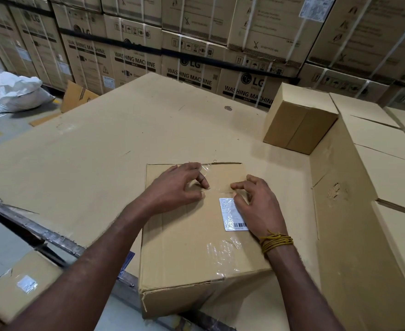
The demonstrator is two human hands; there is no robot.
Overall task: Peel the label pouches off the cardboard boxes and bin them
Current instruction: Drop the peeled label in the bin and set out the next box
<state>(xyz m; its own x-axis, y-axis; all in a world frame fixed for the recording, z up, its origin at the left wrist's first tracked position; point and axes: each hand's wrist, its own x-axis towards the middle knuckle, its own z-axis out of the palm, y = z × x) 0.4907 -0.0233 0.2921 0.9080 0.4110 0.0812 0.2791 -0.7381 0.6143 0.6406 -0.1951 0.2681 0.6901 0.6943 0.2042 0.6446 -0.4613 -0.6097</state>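
Observation:
A brown cardboard box (184,240) lies in front of me on a big cardboard sheet. A clear label pouch with a white barcode label (230,215) is stuck on its top, right of centre. My left hand (180,185) rests on the box top with fingers curled, and its thumb and forefinger pinch the clear film at the pouch's upper left edge. My right hand (256,201) sits over the pouch's right side with bent, spread fingers. Its fingertips press on the pouch's top edge and its palm hides part of the label. The pouch lies flat on the box.
Another box with a label pouch (27,283) sits low at the left, beyond a metal rail (41,232). A small plain box (299,120) and a row of boxes (375,187) stand at the right. White sacks (20,91) lie far left; washing machine cartons (134,60) wall the back.

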